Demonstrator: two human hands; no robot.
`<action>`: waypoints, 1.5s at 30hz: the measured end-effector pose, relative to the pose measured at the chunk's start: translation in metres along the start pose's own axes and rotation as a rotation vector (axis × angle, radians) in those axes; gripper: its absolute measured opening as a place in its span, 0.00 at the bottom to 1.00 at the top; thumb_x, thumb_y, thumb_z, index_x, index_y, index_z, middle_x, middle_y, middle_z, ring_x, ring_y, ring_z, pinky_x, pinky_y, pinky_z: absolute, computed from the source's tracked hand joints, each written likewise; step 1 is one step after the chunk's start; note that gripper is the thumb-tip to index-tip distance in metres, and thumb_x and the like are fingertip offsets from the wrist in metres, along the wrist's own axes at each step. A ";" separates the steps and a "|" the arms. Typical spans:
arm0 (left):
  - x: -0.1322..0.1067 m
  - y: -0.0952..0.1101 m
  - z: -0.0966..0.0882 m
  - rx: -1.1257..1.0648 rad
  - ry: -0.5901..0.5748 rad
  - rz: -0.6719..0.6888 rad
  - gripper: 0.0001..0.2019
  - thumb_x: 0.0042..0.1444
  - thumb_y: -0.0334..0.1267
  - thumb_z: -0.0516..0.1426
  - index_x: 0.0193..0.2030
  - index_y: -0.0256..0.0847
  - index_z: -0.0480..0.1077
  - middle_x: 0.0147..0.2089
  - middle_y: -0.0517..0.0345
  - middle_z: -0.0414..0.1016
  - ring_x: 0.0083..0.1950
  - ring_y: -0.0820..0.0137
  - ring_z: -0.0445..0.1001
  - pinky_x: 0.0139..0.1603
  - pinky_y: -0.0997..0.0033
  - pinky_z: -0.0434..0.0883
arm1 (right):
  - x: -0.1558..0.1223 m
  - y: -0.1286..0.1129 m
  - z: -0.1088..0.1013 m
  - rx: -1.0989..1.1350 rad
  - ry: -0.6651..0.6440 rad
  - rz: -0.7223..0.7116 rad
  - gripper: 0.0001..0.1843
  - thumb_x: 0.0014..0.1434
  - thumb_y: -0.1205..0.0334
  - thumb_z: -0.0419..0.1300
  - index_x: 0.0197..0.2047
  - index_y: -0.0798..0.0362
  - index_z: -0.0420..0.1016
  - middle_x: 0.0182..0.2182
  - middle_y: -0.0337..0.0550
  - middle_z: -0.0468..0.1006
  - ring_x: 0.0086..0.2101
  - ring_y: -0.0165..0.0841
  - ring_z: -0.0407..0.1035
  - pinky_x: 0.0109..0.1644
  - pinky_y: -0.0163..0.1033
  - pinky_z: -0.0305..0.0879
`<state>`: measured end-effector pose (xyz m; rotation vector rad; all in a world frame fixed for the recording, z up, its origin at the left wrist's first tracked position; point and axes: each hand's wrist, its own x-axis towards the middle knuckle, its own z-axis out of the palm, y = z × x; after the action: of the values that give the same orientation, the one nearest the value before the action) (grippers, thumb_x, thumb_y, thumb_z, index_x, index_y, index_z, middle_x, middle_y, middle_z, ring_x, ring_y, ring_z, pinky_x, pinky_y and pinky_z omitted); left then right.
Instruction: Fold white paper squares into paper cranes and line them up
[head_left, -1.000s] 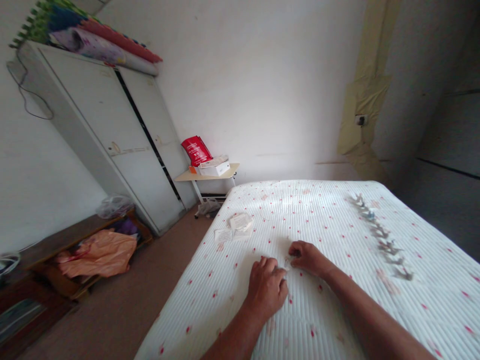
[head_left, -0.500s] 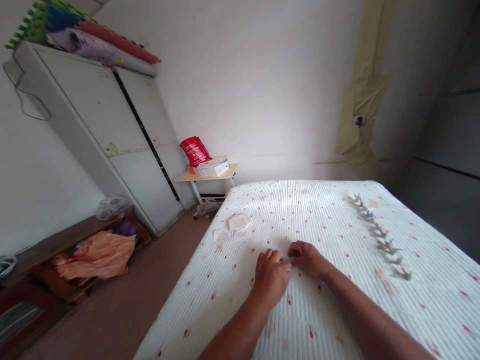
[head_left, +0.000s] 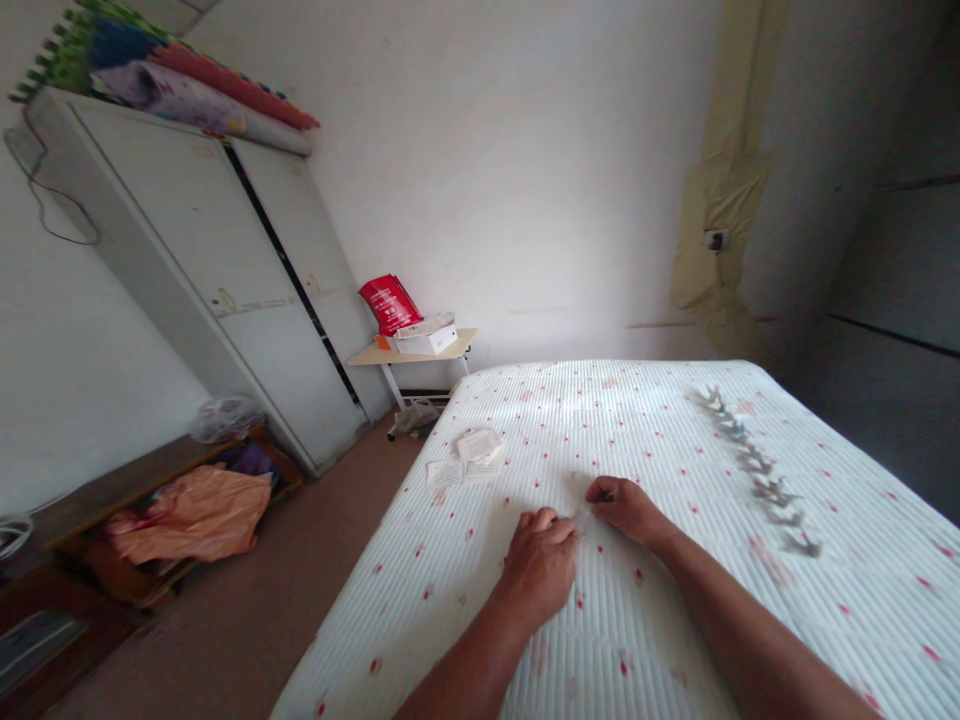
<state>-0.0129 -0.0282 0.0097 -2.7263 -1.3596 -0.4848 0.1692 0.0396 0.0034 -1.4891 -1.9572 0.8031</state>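
Over the near half of the bed, my left hand (head_left: pixel 541 562) is closed with its fingertips on a small pale piece, seemingly paper (head_left: pixel 581 518). My right hand (head_left: pixel 622 505) is pinched just beyond it, at the far end of the piece; what lies between its fingers is too small to make out. Several small folded paper figures (head_left: pixel 772 490) stand in a row to the right, looking like cranes. Printed paper squares (head_left: pixel 480 445) lie on the bed to the left of my hands.
The bed (head_left: pixel 630 620) has a white, ribbed cover with red dots. Past its far left corner stands a small table (head_left: pixel 364 354) with a red bag (head_left: pixel 390 303) and a white box (head_left: pixel 427 340). A grey cabinet (head_left: pixel 202 230) and a low wooden bench (head_left: pixel 97 485) are at left.
My hands have drawn slightly apart: the right went a little up and to the right, the left slightly down and left. A pale piece now shows between them.
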 end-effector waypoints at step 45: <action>0.024 -0.012 0.031 -1.102 0.339 -0.640 0.17 0.47 0.29 0.53 0.44 0.35 0.72 0.29 0.58 0.74 0.29 0.75 0.70 0.31 0.78 0.66 | -0.008 -0.006 0.015 0.681 -0.120 -0.083 0.11 0.45 0.59 0.61 0.33 0.54 0.71 0.25 0.35 0.70 0.24 0.26 0.60 0.28 0.33 0.55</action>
<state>-0.0013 0.0031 -0.0135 -2.4281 -2.2920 -2.1665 0.1559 0.0286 -0.0029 -0.9610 -1.5674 1.3717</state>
